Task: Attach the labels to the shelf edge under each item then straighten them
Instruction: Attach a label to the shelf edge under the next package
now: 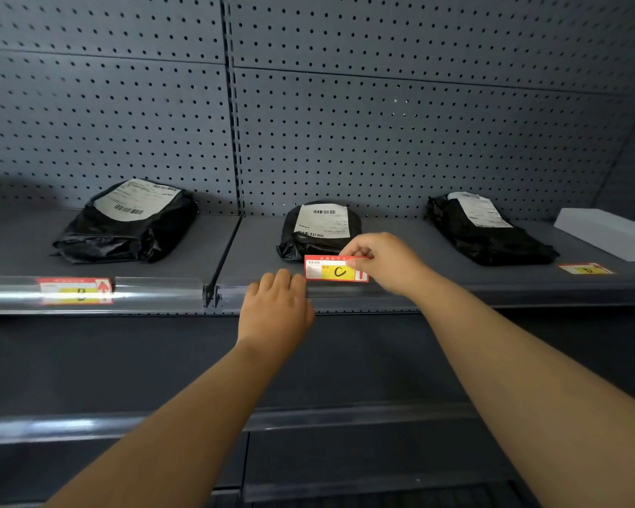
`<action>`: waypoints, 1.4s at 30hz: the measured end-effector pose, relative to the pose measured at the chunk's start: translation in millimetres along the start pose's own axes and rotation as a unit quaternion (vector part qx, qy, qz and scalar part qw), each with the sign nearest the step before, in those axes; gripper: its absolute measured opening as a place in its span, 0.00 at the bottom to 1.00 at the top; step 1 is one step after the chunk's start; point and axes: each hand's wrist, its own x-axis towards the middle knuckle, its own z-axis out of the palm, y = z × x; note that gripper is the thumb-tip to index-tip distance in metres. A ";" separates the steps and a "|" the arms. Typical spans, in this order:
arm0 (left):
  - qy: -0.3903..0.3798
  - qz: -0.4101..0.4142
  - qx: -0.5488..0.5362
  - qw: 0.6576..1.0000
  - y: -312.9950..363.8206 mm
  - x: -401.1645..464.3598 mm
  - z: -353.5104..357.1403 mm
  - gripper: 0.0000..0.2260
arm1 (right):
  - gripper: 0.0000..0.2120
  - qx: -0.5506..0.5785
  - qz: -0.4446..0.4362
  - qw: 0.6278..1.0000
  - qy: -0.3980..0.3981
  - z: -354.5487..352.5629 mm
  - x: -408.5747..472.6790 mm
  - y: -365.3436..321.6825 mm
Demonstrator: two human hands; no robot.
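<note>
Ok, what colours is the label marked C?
Red border with a yellow panel behind the black C, clearest in the head view.

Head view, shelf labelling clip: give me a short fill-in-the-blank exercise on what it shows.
1. The right hand pinches the label marked with the letter ___.
2. That label sits in front of the ___ of three black parcels.
3. The label marked B already sits in the shelf-edge ___.

Missing words: C; middle; strip

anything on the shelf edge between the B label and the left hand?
No label. In the head view, only the clear edge strip and the shelf joint lie between the B label and the left hand.
</note>
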 end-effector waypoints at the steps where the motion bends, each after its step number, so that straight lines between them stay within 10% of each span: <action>1: 0.000 0.001 -0.002 1.000 0.1 0.1 -0.3 0.12 | 0.07 0.000 -0.003 1.000 -0.005 2.1 -0.4 0.4; 42: 0.069 0.045 0.004 0.997 -10.2 -13.6 12.6 0.12 | 0.05 -0.111 -0.029 0.993 0.033 34.5 4.7 15.4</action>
